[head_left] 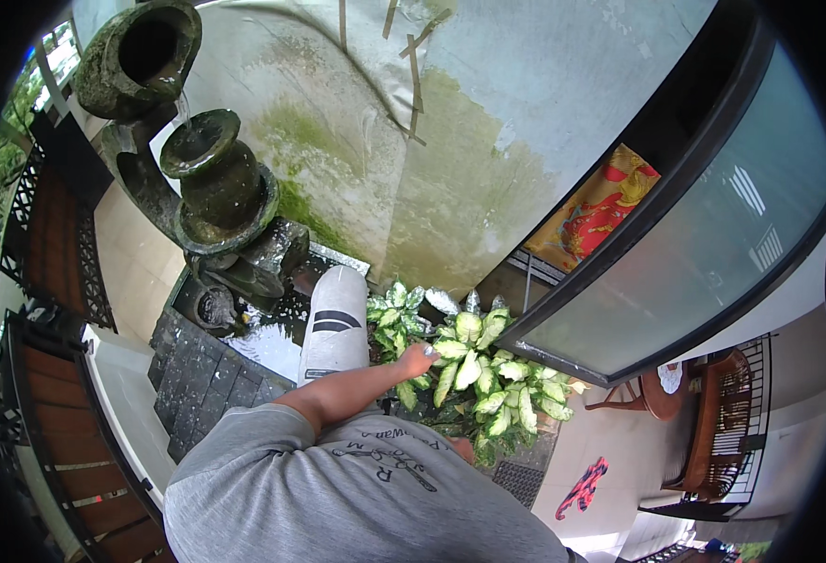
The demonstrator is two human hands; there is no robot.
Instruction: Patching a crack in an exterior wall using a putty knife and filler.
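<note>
My left hand reaches across to the left edge of a leafy plant with green and cream variegated leaves. Its fingers are closed, with a small whitish bit at their tips that I cannot make out. Only a patch of skin of my right arm or hand shows, low beside the same plant; its fingers are hidden. Just left of my left hand stands a pale, round-topped cylinder with dark bands. A smaller variegated clump grows between that cylinder and the larger plant.
A mossy stone fountain pours water at the left, above a small pond edged with dark tiles. A stained wall rises behind. A dark-framed frosted glass panel juts out at right, near a wooden bench.
</note>
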